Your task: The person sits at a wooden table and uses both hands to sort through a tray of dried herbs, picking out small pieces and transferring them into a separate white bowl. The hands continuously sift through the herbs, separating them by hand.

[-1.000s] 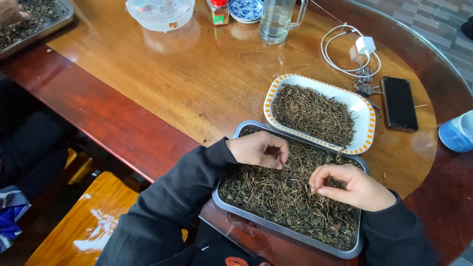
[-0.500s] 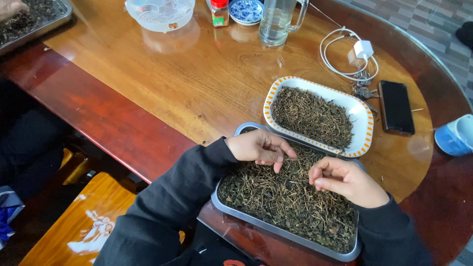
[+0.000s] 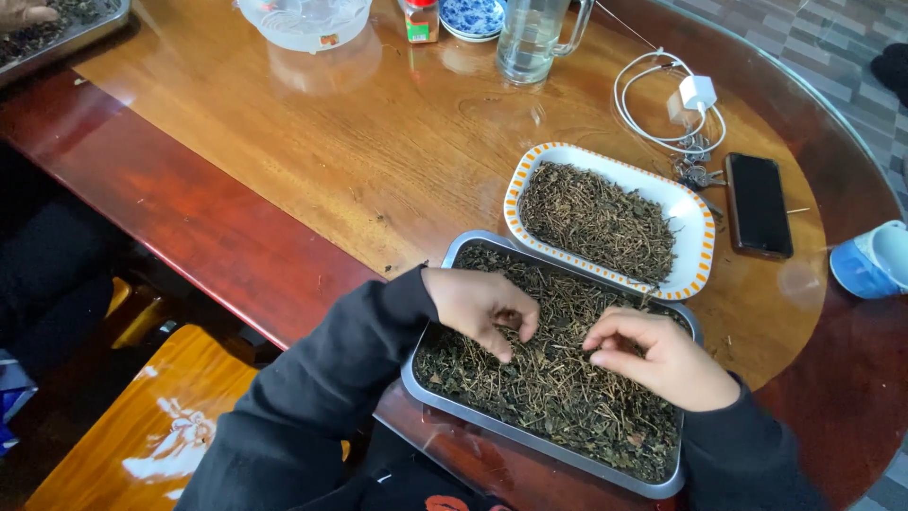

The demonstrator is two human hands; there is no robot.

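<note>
A rectangular metal tray (image 3: 427, 383) lies flat under both hands, filled with a loose layer of dry brownish-green leaves and thin stems (image 3: 549, 397), spread beneath and around the pinching fingertips.

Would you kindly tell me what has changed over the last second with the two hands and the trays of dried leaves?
The left hand has drawn back a little toward the near side of the metal tray, fingers curled down into the dried leaves and stems. The right hand shifted slightly, fingertips still pinched together over the leaves. The white dish with orange rim, phone, charger cable and glass mug stayed put.
</note>
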